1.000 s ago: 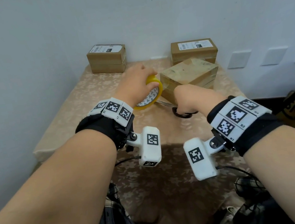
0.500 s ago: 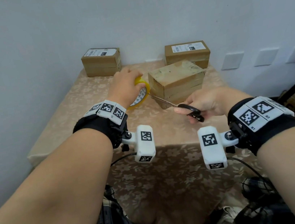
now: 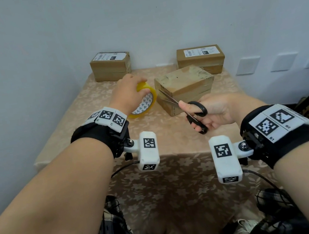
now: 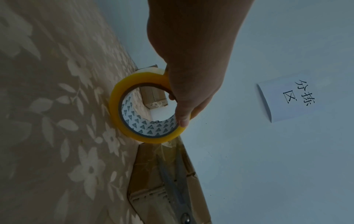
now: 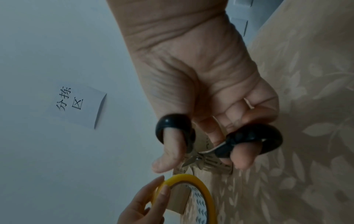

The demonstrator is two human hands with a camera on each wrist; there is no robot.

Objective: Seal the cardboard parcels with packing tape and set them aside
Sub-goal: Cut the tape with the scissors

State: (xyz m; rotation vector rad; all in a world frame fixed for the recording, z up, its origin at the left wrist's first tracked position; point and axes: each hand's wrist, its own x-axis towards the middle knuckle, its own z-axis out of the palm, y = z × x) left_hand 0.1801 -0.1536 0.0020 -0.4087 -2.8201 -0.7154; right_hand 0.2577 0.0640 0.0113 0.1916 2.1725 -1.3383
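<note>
A cardboard parcel (image 3: 184, 87) wrapped in clear tape sits in the middle of the table. Just left of it my left hand (image 3: 129, 94) grips a yellow roll of packing tape (image 3: 145, 104), which stands on edge against the cloth; in the left wrist view the tape roll (image 4: 147, 109) has a short strip running to the parcel (image 4: 149, 174). My right hand (image 3: 211, 112) holds black-handled scissors (image 3: 194, 111), thumb and fingers through the loops. The blades are spread apart at the parcel's near left corner, beside the roll. The scissors (image 5: 220, 145) also show in the right wrist view.
Two more labelled parcels stand against the wall, one at the back left (image 3: 110, 65), one at the back right (image 3: 201, 58). A floral cloth (image 3: 169, 184) covers the table. A paper sign (image 4: 287, 98) hangs on the wall. Dark gear lies on the floor at right.
My right hand has drawn back toward me and turned palm-left, lifting the scissors and opening the blades at the parcel's corner. The left hand has kept hold of the tape roll.
</note>
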